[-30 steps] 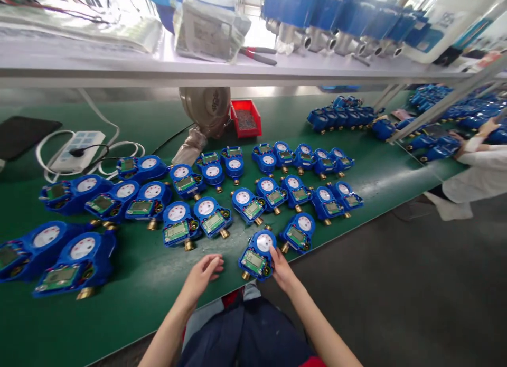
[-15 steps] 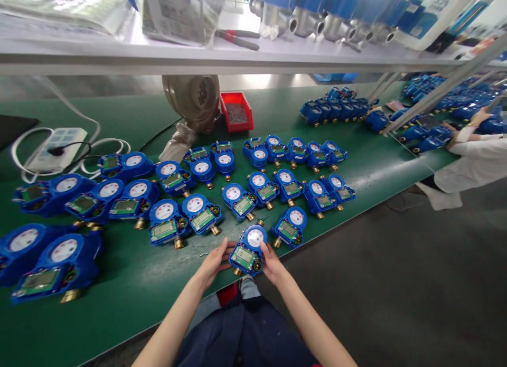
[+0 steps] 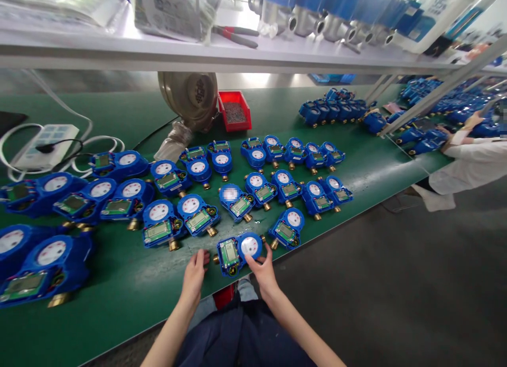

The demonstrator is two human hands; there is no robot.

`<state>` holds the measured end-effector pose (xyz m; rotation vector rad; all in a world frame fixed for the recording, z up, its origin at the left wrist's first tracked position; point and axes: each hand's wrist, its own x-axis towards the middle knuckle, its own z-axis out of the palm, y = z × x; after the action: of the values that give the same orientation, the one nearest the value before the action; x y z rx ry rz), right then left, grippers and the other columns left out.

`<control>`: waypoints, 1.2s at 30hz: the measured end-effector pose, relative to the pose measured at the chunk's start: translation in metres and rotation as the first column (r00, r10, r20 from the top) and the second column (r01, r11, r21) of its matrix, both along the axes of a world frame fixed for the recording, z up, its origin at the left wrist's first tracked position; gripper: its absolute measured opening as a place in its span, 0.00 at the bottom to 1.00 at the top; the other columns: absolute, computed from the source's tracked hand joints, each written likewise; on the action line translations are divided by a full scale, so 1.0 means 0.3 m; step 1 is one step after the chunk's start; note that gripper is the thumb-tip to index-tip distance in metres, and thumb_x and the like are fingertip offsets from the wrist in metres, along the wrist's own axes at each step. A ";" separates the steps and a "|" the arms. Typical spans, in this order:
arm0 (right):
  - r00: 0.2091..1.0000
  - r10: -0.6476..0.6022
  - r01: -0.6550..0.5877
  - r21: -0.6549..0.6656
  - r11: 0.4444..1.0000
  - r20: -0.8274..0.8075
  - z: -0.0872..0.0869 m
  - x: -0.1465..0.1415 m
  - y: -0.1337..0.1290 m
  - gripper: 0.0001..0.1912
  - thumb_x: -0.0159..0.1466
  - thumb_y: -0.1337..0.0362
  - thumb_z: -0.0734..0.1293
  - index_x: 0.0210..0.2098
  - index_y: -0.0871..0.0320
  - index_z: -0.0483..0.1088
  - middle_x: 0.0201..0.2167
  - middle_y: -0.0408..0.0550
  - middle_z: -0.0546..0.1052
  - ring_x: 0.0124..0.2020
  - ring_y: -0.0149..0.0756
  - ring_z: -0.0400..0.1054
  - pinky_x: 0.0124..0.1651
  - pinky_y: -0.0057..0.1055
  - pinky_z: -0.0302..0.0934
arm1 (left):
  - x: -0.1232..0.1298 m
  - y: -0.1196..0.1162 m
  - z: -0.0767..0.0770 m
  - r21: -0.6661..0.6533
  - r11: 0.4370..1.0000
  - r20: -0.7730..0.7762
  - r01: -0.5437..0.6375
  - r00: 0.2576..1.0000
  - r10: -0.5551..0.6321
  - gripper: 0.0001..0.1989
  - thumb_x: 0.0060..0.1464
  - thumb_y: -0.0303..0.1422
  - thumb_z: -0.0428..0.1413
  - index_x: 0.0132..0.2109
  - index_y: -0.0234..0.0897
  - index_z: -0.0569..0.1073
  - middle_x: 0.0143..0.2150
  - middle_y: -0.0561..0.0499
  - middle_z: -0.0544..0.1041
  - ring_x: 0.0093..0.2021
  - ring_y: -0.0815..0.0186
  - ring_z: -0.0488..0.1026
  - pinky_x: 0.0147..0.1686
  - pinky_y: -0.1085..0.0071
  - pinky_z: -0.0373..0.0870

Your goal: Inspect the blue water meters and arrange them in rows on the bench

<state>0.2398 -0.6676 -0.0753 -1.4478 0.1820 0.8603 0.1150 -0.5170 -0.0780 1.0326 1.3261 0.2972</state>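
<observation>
A blue water meter (image 3: 239,253) lies sideways near the bench's front edge, its dial to the right and its bare green circuit board with a grey display to the left. My right hand (image 3: 263,271) grips its dial end, thumb on the dial's rim and fingers round the far side. Just left of the meter's brass end, my left hand (image 3: 195,274) is apart from it, fingers loosely bent and holding nothing. Another water meter (image 3: 287,228) sits close beyond my right hand. Several more like it stand in rows behind, one of them a tilted water meter (image 3: 197,215).
A red bin (image 3: 234,125) of small parts and a round beige machine (image 3: 190,95) stand at the back. At left, a white power strip (image 3: 49,148) trails cables. Pliers (image 3: 236,35) lie on the overhead shelf (image 3: 158,55). A co-worker's sleeve (image 3: 467,158) shows far right.
The water meter has turned so that its display end points left and its dial right. My left hand has let go and moved left; my right hand stays on the dial end.
</observation>
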 end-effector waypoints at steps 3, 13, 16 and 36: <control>0.907 0.208 -0.136 -0.211 0.968 0.367 0.018 0.066 -0.026 0.52 0.46 0.54 0.75 0.63 0.50 0.45 0.52 0.54 0.66 0.49 0.49 0.66 0.53 0.46 0.61 | -0.087 -0.124 -0.021 -0.297 0.946 -0.012 -0.130 0.991 0.133 0.20 0.54 0.43 0.54 0.48 0.36 0.68 0.50 0.37 0.75 0.48 0.55 0.74 0.44 0.61 0.69; 0.607 0.508 -0.381 -0.336 0.861 0.612 0.034 0.148 -0.004 0.38 0.49 0.55 0.73 0.55 0.53 0.55 0.52 0.51 0.66 0.54 0.45 0.61 0.57 0.41 0.55 | -0.033 -0.264 -0.018 -0.754 0.656 0.312 0.047 0.904 0.294 0.18 0.57 0.44 0.50 0.53 0.46 0.67 0.66 0.49 0.59 0.64 0.57 0.57 0.55 0.57 0.65; 0.601 0.515 -0.317 -0.410 0.855 0.611 0.040 0.113 -0.033 0.33 0.49 0.53 0.72 0.51 0.54 0.59 0.48 0.50 0.66 0.51 0.46 0.62 0.55 0.42 0.56 | -0.030 -0.239 -0.011 -0.734 0.679 0.302 0.004 0.898 0.320 0.16 0.57 0.44 0.50 0.50 0.45 0.69 0.63 0.48 0.63 0.62 0.54 0.60 0.53 0.54 0.67; 0.941 0.297 -0.314 0.092 0.945 0.163 -0.014 0.064 -0.051 0.44 0.43 0.62 0.76 0.57 0.52 0.58 0.50 0.49 0.72 0.51 0.45 0.67 0.55 0.46 0.60 | 0.131 -0.051 0.014 -0.620 0.778 0.405 0.102 0.891 0.206 0.15 0.50 0.45 0.58 0.40 0.40 0.71 0.35 0.51 0.75 0.36 0.64 0.71 0.34 0.66 0.69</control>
<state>0.2590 -0.6830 -0.0793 -1.4428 -0.2086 0.9937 0.1542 -0.5323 -0.0736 0.3144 0.9136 0.1033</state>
